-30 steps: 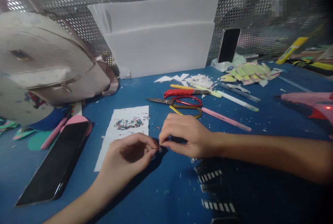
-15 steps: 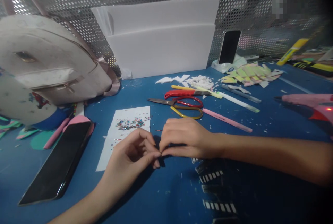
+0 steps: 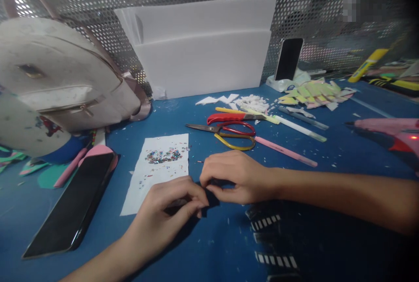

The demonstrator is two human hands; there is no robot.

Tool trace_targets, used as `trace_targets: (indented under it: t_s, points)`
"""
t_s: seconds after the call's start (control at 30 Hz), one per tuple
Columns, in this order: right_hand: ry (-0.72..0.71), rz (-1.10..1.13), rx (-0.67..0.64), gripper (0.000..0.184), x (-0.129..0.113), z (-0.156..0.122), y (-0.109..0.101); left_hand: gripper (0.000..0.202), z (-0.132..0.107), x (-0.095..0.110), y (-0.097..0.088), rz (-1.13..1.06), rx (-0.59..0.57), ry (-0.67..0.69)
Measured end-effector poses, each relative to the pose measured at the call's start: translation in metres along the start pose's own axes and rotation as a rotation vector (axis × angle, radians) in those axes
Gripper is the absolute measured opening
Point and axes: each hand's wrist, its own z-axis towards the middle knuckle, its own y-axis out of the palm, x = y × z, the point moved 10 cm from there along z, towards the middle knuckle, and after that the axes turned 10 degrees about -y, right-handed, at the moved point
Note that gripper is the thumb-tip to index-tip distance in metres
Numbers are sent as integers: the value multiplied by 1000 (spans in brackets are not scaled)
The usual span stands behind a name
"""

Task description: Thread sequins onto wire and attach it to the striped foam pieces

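Observation:
My left hand (image 3: pixel 170 205) and my right hand (image 3: pixel 234 175) meet fingertip to fingertip low over the blue table (image 3: pixel 212 242). Both are closed in a pinch on something tiny and dark that I cannot make out. Just left of my hands lies a white paper sheet (image 3: pixel 157 173) with a small heap of coloured glitter bits (image 3: pixel 163 156) on it. My left hand covers the sheet's near right corner.
Scissors with red and yellow handles (image 3: pixel 229 130), pens (image 3: pixel 284 151) and paper scraps (image 3: pixel 252 101) lie beyond my hands. A dark phone (image 3: pixel 73 203) lies at left under a pale bag (image 3: pixel 62 81). A pink glue gun (image 3: pixel 393 131) rests at right. White foam boards (image 3: pixel 203 50) lean on the mesh wall.
My left hand has turned palm down and lowered onto the table, its fingers curling tighter against my right fingertips. My right hand has stayed nearly in place.

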Motion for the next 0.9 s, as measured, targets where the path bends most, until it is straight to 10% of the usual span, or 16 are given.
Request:
trace_targets:
  t_s: [0.63,0.9]
  points:
    - [-68,128,-68,12,-4,0,3,15,-3,6,2,-21,-19,83]
    - [59,182,113,6,8,-1,-12,17,-2,12,-19,159,107,177]
